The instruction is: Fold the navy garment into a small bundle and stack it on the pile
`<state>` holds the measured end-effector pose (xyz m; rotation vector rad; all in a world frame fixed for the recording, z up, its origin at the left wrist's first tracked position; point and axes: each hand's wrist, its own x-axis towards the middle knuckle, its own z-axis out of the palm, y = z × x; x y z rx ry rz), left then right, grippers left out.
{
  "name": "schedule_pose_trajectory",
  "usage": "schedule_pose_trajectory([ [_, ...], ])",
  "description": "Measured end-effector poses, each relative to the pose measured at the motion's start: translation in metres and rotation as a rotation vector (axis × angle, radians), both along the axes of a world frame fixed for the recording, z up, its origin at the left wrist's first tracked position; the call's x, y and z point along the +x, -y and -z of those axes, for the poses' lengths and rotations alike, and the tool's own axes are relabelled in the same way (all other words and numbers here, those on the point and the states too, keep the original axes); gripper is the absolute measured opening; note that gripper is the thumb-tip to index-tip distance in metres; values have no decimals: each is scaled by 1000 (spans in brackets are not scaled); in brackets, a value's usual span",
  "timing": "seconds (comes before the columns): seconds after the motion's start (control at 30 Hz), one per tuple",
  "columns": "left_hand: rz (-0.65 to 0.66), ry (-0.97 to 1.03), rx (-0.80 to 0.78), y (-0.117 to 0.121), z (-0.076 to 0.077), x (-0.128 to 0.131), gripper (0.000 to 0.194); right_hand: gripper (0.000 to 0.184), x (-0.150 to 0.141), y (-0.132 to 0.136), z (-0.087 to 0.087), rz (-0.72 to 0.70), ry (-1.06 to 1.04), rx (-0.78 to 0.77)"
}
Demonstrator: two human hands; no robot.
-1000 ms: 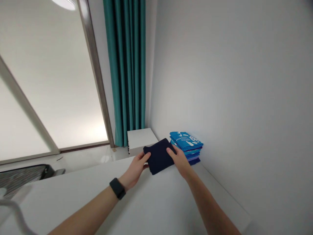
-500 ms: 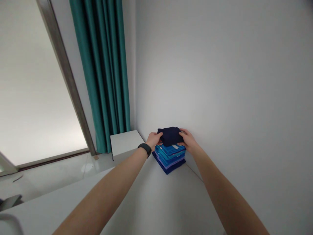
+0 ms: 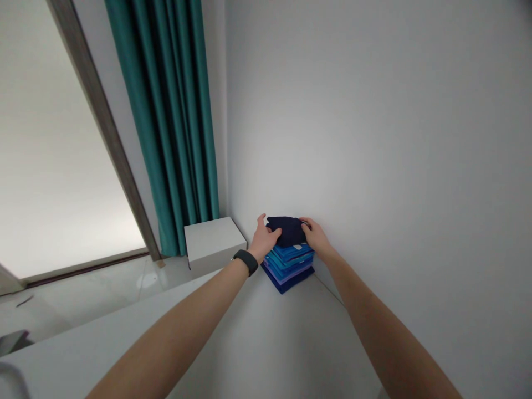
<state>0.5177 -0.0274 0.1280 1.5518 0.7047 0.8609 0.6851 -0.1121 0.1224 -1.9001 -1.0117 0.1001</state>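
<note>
A folded dark navy garment [image 3: 286,230] lies on top of a stack of folded blue clothes [image 3: 291,263] in the corner against the wall. My left hand [image 3: 265,238] is at the garment's left side, its thumb touching the cloth and its fingers spread away from it. At the other side my right hand [image 3: 316,235] grips the edge, thumb on top and fingers behind. The stack has several blue layers, a lilac one and a dark blue one at the bottom. A black band circles my left wrist.
The stack rests on a white surface [image 3: 257,338] along the wall. Left of it stands a white box-like cabinet [image 3: 214,238], with a green curtain [image 3: 178,127] behind. A grey curved rail [image 3: 14,377] shows at the lower left.
My left hand has loosened from the garment's edge and its fingers have spread. My right hand stays on the right edge. The view has shifted slightly.
</note>
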Motion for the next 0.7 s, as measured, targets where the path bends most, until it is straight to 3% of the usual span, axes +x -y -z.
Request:
schedule_pose_trajectory([
  [0.17, 36, 28, 61, 2, 11, -2, 65, 33, -2, 4, -1, -35, 167, -126],
  [0.3, 64, 15, 71, 0, 22, -3, 47, 35, -7, 7, -13, -52, 310, -192],
  [0.43, 89, 25, 50, -4, 22, -3, 44, 40, -17, -4, -24, -218, 513, -230],
  [0.53, 112, 27, 15, -4, 18, -7, 44, 42, -25, -15, -19, -326, 607, -278],
  [0.7, 138, 38, -61, 1, 14, -15, 40, 44, -32, -14, -1, -309, 621, -326],
])
